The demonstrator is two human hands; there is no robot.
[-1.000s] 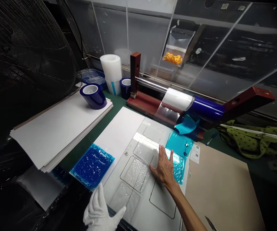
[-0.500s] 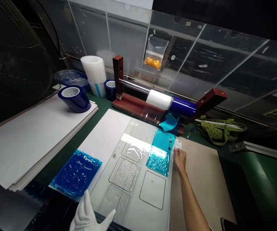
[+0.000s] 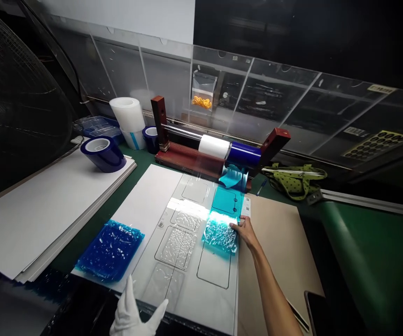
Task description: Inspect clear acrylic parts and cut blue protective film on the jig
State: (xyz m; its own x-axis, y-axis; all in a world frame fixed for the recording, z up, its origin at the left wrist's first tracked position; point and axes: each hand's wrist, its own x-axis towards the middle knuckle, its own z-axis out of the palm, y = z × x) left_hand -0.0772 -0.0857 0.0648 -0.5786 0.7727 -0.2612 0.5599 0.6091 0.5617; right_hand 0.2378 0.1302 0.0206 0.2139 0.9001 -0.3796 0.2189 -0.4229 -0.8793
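My bare right hand (image 3: pixel 245 230) pinches the right edge of a translucent light-blue film (image 3: pixel 222 235), thumb on its upper face. This film runs down from a blue film roll (image 3: pixel 245 154) over a marked white board (image 3: pixel 218 301); its near end looks slightly raised. My left hand (image 3: pixel 135 310), in a white glove, is at the board's near edge with thumb and fingers spread, holding nothing. Beside the blue film, clear textured film pieces (image 3: pixel 177 247) lie on the board's outlined shapes. A stack of dark-blue film pieces (image 3: pixel 110 252) lies left of my left hand's fingertips.
A red wooden stand (image 3: pixel 187 161) carries the blue roll and a white roll (image 3: pixel 213 147) on a metal rod. Left are stacked white sheets (image 3: pixel 47 214) with a blue tape roll (image 3: pixel 103 154) on top. A brown board (image 3: pixel 274 261), a phone-like dark object (image 3: pixel 315 312) and a green pouch (image 3: pixel 292 179) are right.
My right hand has moved from the board's right edge onto the blue film's edge and gripped it. The film's near end has lifted slightly. My left hand stays spread. The view has shifted.
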